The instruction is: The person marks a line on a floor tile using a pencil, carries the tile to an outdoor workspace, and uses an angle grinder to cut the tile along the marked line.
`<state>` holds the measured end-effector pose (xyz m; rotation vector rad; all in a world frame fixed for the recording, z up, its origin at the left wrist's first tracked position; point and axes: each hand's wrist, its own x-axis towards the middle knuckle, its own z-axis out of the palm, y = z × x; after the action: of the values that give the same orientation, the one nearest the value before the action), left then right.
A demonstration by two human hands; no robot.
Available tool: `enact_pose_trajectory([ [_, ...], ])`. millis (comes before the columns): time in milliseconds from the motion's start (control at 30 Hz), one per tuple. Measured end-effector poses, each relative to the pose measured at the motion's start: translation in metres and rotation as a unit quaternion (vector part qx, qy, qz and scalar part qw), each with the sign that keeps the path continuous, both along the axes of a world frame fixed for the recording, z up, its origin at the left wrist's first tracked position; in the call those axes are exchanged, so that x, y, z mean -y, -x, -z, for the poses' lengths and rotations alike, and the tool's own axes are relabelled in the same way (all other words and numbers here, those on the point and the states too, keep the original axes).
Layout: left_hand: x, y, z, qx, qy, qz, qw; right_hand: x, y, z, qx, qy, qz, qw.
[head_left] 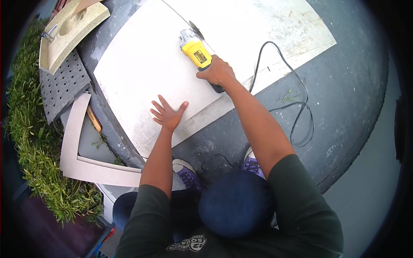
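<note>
A large white board (pixel 142 60) lies flat on the grey ground, with a thin dark line running across its far part. My right hand (pixel 218 71) is wrapped round the rear of a yellow angle grinder (pixel 198 52). The grinder's dark disc (pixel 195 30) stands on edge at that line; I cannot tell how deep it sits. My left hand (pixel 168 115) rests on the board near its closest edge, fingers spread and nothing in them. A black cord (pixel 282 55) loops away from the grinder to the right.
Left of the board lie an L-shaped pale offcut (pixel 74 142), a grey perforated panel (pixel 64 86) and a speckled cream sink slab (pixel 79 32). Green plants (pixel 28 129) line the left side. My shoes (pixel 186 171) are close to the board's near edge.
</note>
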<state>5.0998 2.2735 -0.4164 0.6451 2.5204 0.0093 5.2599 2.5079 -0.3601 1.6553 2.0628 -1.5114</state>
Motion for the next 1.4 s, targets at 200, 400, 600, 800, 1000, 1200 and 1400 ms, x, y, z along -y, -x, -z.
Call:
enact_pose_trajectory([
  [200,0.000,0.000,-0.002,0.006,-0.005,-0.001,1.000,-0.002,0.002,-0.004,0.004,0.017,-0.003,1.000],
  [400,-0.001,0.000,-0.004,0.008,-0.004,-0.001,1.000,-0.002,0.002,-0.004,0.008,0.019,-0.007,1.000],
  [600,0.000,0.001,-0.002,0.006,0.000,0.001,1.000,-0.002,-0.001,-0.002,0.013,0.014,-0.010,1.000],
  [800,0.000,0.001,-0.002,0.005,-0.001,-0.003,1.000,0.006,-0.010,-0.011,0.012,0.025,-0.005,1.000],
  [1000,0.000,-0.002,-0.001,-0.035,-0.005,0.007,0.999,0.015,-0.020,-0.010,0.011,0.017,-0.004,1.000],
  [1200,-0.001,-0.009,-0.003,-0.002,-0.046,-0.016,0.999,0.024,-0.032,-0.008,0.010,0.011,-0.001,1.000],
  [1400,0.002,-0.009,0.002,-0.023,-0.051,-0.011,0.998,0.040,-0.049,-0.014,0.006,0.018,0.007,1.000],
])
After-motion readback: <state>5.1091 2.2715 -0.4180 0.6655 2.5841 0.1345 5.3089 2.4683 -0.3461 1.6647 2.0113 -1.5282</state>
